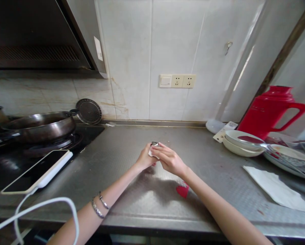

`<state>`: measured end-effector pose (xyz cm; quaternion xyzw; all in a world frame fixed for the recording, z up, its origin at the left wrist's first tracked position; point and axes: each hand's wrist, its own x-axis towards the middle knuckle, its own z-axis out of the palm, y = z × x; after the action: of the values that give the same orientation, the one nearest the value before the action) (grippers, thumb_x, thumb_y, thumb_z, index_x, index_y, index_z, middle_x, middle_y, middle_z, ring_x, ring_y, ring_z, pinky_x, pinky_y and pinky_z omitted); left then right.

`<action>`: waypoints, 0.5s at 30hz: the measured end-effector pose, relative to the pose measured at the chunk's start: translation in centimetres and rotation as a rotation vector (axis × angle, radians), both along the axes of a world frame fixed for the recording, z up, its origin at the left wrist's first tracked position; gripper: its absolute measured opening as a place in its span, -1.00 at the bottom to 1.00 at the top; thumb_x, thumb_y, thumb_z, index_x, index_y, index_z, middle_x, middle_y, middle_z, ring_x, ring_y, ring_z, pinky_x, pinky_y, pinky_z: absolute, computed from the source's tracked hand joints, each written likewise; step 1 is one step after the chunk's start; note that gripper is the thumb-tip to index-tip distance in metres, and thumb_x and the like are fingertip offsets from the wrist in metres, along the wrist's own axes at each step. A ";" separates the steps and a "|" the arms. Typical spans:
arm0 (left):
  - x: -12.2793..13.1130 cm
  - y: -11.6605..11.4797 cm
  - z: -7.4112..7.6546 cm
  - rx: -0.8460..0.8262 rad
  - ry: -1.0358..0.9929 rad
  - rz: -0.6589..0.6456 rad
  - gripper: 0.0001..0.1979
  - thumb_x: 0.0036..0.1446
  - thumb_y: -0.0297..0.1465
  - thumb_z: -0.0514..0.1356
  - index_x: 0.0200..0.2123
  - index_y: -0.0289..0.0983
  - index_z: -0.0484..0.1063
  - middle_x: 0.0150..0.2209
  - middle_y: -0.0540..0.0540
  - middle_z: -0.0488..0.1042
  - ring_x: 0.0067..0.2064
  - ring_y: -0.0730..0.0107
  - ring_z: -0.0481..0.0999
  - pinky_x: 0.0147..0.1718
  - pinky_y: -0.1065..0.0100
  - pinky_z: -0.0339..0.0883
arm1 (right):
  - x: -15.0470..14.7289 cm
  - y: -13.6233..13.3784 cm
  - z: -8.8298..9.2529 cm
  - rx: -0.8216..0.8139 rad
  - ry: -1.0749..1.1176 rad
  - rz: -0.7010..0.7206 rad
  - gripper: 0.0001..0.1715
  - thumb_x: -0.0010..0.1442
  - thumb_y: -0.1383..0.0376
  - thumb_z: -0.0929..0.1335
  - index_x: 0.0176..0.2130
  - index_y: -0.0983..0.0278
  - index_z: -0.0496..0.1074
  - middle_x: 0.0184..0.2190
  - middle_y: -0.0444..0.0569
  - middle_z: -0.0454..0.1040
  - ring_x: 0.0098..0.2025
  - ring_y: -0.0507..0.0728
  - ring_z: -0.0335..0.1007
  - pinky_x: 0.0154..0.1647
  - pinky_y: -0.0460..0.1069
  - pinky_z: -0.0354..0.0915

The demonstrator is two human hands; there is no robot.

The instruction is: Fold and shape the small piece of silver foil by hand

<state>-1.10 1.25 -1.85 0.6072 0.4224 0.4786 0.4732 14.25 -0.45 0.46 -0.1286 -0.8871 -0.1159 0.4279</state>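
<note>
Left hand (143, 158) clamped on a dark object (154, 143); right hand (172, 160) clamped on white tissue (151, 153); red piece (182, 191) nearer, right.

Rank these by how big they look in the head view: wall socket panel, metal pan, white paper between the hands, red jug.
1. Metal pan and red jug: too close to rank.
2. Wall socket panel.
3. White paper, partly hidden.
</note>
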 end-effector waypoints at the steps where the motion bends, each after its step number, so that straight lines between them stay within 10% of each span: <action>1: 0.0 0.0 0.2 0.003 0.024 0.008 -0.53 -0.25 -0.45 0.37 -0.20 -0.30 0.34 -0.54 0.10 0.42 -0.64 0.57 0.36 -0.72 0.56 0.21 | 0.1 0.2 0.0 -0.005 0.026 -0.019 -0.50 0.23 0.55 0.16 0.11 0.27 0.29 -0.06 0.10 0.52 0.11 0.13 0.37 0.22 0.23 0.24; 15: 0.1 -1.1 2.9 -0.016 0.064 -0.068 -0.67 -0.19 -0.39 0.33 -0.27 -0.32 0.44 -0.53 0.03 0.44 -0.60 0.50 0.40 -0.70 0.49 0.31 | 0.8 0.3 0.2 0.035 0.069 0.005 -0.49 0.21 0.54 0.20 0.13 0.30 0.29 -0.06 0.11 0.53 0.10 0.14 0.39 0.21 0.20 0.26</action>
<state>-1.02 0.19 1.01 0.6324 0.4203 0.4393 0.4800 15.04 -0.17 0.63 -0.1226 -0.8700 -0.1260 0.4606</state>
